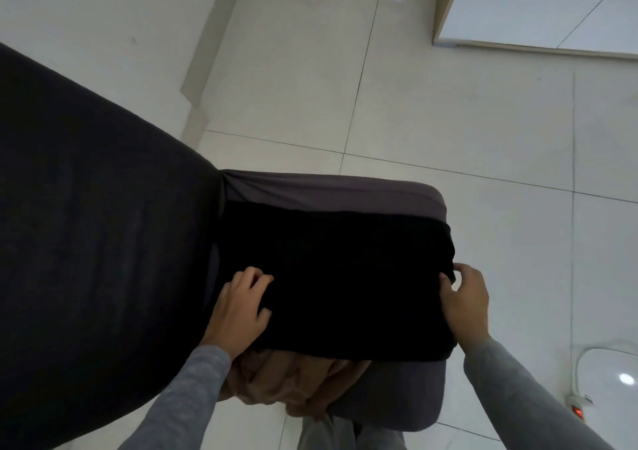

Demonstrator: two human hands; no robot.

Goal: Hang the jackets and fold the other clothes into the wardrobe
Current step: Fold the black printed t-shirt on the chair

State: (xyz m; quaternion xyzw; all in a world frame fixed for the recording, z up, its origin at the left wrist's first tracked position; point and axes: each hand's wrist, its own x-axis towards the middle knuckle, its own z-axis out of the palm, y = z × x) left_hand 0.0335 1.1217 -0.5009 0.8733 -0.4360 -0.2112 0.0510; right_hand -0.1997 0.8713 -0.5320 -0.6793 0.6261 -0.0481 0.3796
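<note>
Pale glossy floor tiles (pixel 448 121) fill the room, with the base of a white cabinet, perhaps the wardrobe (pixel 535 11), at the upper right, well apart from the work. A dark grey sofa (pixel 86 242) takes the left side, and its seat cushion (pixel 345 190) juts toward the middle. On that cushion lies a black garment (pixel 338 277), folded into a broad rectangle whose long axis runs left to right across the view; its near edge overlaps a crumpled tan garment (pixel 293 387) that is not yet folded. The left hand (pixel 241 308) presses flat on the black garment's left end, fingers spread. The right hand (pixel 466 297) pinches the right edge between thumb and fingers. By my reading, this fold is near its end; nothing is in the cabinet yet, and I see no jackets hung.
</note>
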